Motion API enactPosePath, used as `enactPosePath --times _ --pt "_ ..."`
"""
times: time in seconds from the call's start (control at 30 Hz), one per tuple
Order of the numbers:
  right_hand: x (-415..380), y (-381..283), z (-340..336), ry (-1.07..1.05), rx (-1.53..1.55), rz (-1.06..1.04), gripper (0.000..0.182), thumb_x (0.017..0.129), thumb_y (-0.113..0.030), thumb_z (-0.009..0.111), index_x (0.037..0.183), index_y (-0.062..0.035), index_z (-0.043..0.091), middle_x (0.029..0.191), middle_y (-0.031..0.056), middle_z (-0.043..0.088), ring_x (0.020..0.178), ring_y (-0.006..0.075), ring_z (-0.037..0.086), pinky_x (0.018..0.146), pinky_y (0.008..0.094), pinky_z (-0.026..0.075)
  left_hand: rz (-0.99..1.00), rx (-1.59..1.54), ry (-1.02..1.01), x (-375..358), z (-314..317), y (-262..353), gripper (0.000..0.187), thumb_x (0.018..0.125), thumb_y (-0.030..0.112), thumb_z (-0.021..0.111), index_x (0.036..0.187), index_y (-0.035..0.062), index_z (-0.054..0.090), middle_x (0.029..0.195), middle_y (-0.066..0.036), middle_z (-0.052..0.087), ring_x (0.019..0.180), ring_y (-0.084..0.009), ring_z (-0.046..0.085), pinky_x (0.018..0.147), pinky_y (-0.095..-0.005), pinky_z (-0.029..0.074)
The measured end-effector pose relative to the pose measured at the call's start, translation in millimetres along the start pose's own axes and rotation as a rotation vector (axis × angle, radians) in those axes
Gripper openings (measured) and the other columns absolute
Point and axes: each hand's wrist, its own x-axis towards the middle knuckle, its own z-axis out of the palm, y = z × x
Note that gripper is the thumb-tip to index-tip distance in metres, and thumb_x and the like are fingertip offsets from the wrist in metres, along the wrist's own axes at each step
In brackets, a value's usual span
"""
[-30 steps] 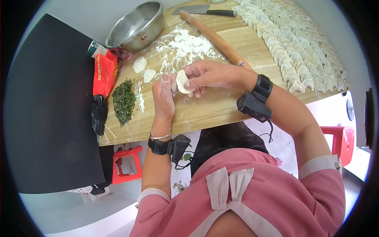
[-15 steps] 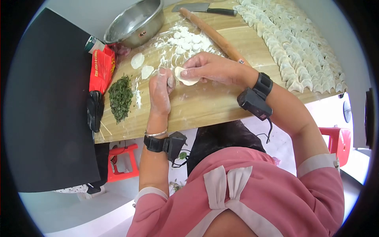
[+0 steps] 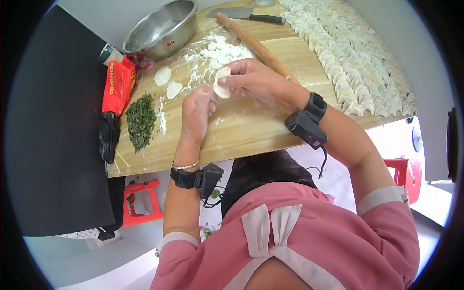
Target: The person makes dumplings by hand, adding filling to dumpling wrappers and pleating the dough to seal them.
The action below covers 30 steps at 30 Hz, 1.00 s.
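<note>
My right hand [image 3: 256, 81], dusted with flour, pinches a round white dumpling wrapper [image 3: 222, 87] by its right side, thumb on top. The wrapper is tilted up above the wooden table [image 3: 241, 128]. Just left of it, my left hand [image 3: 195, 110] is curled closed near the wrapper's edge; whatever its fingers hold is hidden. Two flat wrappers, one [image 3: 163, 76] above the other [image 3: 174, 90], lie to the left of my hands. Beyond them is a floury pile of small dough pieces [image 3: 222, 50].
A rolling pin [image 3: 251, 43] and a cleaver [image 3: 261, 18] lie at the back. Rows of finished dumplings [image 3: 348, 58] cover the right side. On the left are a steel bowl [image 3: 166, 36], a red bag [image 3: 118, 84] and chopped greens [image 3: 141, 122].
The wrapper has turned from nearly flat to more upright in my right hand. My left fingers have curled in. The whole view has shifted slightly.
</note>
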Motion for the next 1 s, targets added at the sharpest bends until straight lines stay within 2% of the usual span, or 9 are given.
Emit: enactPosePath --times 0.03,0.23,0.33,0.53,0.6,0.63,0.73,0.9,1.0 --pt "-0.2 0.0 -0.4 0.002 -0.005 -0.002 0.014 0.085 -0.019 0.065 0.091 -0.006 0.064 0.073 -0.0034 0.058 0.065 0.0028 0.05 0.058 0.0174 0.039 0.014 0.089 0.116 -1.1 10.6 5.2 0.021 0.094 0.025 0.05 0.084 0.0075 0.055 0.068 0.006 0.045 0.06 -0.0033 0.039 0.054 -0.0183 0.03" --pt "-3.0 -1.0 3.4 -0.092 0.024 -0.033 0.017 0.086 -0.019 0.064 0.096 -0.0053 0.058 0.074 -0.0019 0.059 0.067 0.0041 0.055 0.059 0.0174 0.041 0.155 0.358 0.176 3.2 5.7 -4.3 0.026 0.096 0.03 0.046 0.085 0.0079 0.054 0.068 0.006 0.044 0.059 -0.0036 0.038 0.052 -0.0185 0.03" --pt "-3.9 -2.9 5.2 -0.067 0.022 0.006 0.02 0.087 -0.018 0.063 0.099 -0.0049 0.055 0.074 -0.0003 0.06 0.07 0.0051 0.057 0.06 0.0178 0.043 -0.042 0.074 0.219 -0.4 -0.2 -0.3 0.02 0.094 0.019 0.05 0.08 0.0057 0.053 0.069 0.005 0.044 0.063 -0.004 0.038 0.055 -0.0194 0.031" --pt "1.7 14.8 -0.3 -0.056 0.068 -0.159 0.025 0.085 -0.018 0.064 0.103 -0.0036 0.054 0.08 0.0061 0.06 0.07 0.0121 0.06 0.063 0.0241 0.048 -0.021 0.202 0.274 0.8 11.7 4.1 0.017 0.094 0.019 0.051 0.082 0.0064 0.052 0.068 0.005 0.043 0.06 -0.0042 0.037 0.052 -0.0203 0.03" --pt "0.7 7.9 3.5 0.115 -0.748 -0.501 0.032 0.081 -0.022 0.066 0.105 -0.0044 0.053 0.079 0.0099 0.06 0.068 0.021 0.061 0.062 0.0331 0.048 -0.025 0.169 0.282 1.4 9.1 4.3 0.017 0.094 0.018 0.051 0.082 0.0067 0.052 0.067 0.006 0.042 0.059 -0.0038 0.036 0.052 -0.0202 0.029" --pt "-0.7 6.7 3.8 0.139 -0.762 -0.498 0.032 0.081 -0.022 0.066 0.105 -0.0044 0.053 0.079 0.0099 0.06 0.068 0.021 0.061 0.062 0.0331 0.048 -0.01 0.167 0.26 1.6 4.4 2.4 0.016 0.094 0.018 0.051 0.082 0.007 0.052 0.067 0.006 0.042 0.059 -0.0033 0.036 0.052 -0.0198 0.029" --pt "-3.6 5.7 7.9 0.109 -1.015 -0.462 0.028 0.079 -0.025 0.065 0.098 -0.0061 0.056 0.076 0.0143 0.06 0.07 0.0354 0.058 0.062 0.0439 0.044 0.004 0.167 0.24 0.3 4.0 0.2 0.016 0.094 0.018 0.051 0.082 0.0076 0.052 0.066 0.006 0.041 0.059 -0.0028 0.036 0.051 -0.0192 0.029" --pt "-5.7 5.6 7.8 0.18 -1.074 -0.494 0.024 0.08 -0.025 0.064 0.094 -0.0072 0.057 0.069 0.0146 0.058 0.068 0.036 0.058 0.061 0.0451 0.044 -0.047 0.158 0.278 0.5 8.1 4.5 0.016 0.094 0.016 0.051 0.081 0.0077 0.051 0.066 0.006 0.041 0.058 -0.0028 0.036 0.051 -0.0191 0.029" --pt "1.0 17.3 4.2 0.264 -1.105 -0.575 0.02 0.08 -0.023 0.062 0.093 -0.0078 0.057 0.068 0.015 0.058 0.066 0.0362 0.058 0.059 0.0443 0.044 0.02 0.25 0.149 0.3 5.2 0.8 0.014 0.092 0.012 0.051 0.079 0.0067 0.049 0.066 0.006 0.04 0.058 -0.0026 0.035 0.051 -0.0189 0.029"
